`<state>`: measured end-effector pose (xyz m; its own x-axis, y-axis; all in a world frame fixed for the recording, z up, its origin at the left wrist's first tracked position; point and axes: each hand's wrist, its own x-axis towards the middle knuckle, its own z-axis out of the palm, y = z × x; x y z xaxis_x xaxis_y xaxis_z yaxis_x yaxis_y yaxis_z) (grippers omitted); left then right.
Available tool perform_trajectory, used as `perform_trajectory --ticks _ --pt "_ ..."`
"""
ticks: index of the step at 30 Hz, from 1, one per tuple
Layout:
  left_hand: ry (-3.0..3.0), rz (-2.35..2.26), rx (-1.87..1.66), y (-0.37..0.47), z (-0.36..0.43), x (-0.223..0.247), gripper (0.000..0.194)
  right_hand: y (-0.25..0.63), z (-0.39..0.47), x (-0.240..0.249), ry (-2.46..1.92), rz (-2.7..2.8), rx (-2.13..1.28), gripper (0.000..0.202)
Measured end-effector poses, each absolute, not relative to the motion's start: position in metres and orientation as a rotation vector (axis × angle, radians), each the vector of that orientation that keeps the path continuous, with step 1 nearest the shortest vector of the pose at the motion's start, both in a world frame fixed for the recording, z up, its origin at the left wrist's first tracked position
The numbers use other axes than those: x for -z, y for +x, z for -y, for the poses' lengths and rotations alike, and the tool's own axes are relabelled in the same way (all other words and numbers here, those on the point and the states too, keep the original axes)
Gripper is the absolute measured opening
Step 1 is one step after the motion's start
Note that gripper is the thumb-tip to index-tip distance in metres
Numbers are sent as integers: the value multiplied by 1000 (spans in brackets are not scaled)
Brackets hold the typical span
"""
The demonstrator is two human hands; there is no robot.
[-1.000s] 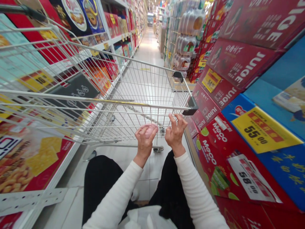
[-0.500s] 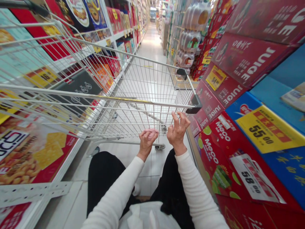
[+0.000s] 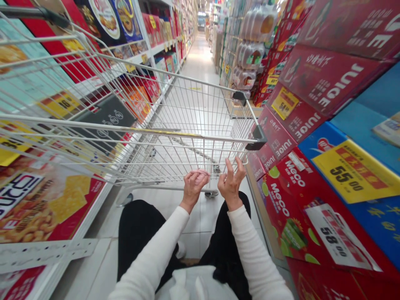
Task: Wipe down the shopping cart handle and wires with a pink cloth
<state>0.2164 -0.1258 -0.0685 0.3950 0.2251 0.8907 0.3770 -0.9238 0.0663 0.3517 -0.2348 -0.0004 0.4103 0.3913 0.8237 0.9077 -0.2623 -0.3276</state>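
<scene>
Just in front of the cart's lower wire edge is my left hand (image 3: pixel 194 188), its fingers curled closed. Something pinkish shows at the fingertips, but I cannot tell if it is an object or part of the hand. My right hand (image 3: pixel 231 182) is raised to its right, fingers bent and apart, with nothing visible in it. The shopping cart (image 3: pixel 175 132) stands sideways before me, its wire basket just beyond both hands. A dark grey panel with white markings (image 3: pixel 104 118) shows through the wires on the left. Contact between hands and wires cannot be made out.
Shelves with boxed goods (image 3: pixel 46 196) line the left side. Stacked red juice cartons (image 3: pixel 325 79) and red Meco boxes (image 3: pixel 289 200) rise close on the right. Wrapped bottle packs (image 3: pixel 250 54) stand farther along. A tiled aisle (image 3: pixel 201 54) runs ahead between them.
My right hand has come down and slightly left, away from the cart's corner. My left hand has shifted only slightly. The view has moved a little.
</scene>
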Motion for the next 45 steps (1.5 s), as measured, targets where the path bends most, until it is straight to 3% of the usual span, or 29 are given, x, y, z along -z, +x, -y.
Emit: perform_trajectory --ticks 5,14,21,24,32,40,45 --pt "-2418 704 1665 213 116 59 41 343 232 21 -1955 1154 694 65" --pt "-2574 668 1592 220 132 82 30 346 231 24 -2017 1168 645 70" --pt "-2307 975 1812 210 109 51 27 348 234 27 -2017 1184 637 74" --pt "-2384 889 1770 211 99 49 26 347 234 31 -2008 1168 676 74" --pt "-2625 756 1568 197 116 97 18 351 236 34 -2030 1197 680 79" --pt "-2458 875 1799 187 92 69 38 352 238 38 -2028 1191 691 83" --pt "-2587 759 1552 180 107 84 29 348 240 33 -2020 1193 701 80"
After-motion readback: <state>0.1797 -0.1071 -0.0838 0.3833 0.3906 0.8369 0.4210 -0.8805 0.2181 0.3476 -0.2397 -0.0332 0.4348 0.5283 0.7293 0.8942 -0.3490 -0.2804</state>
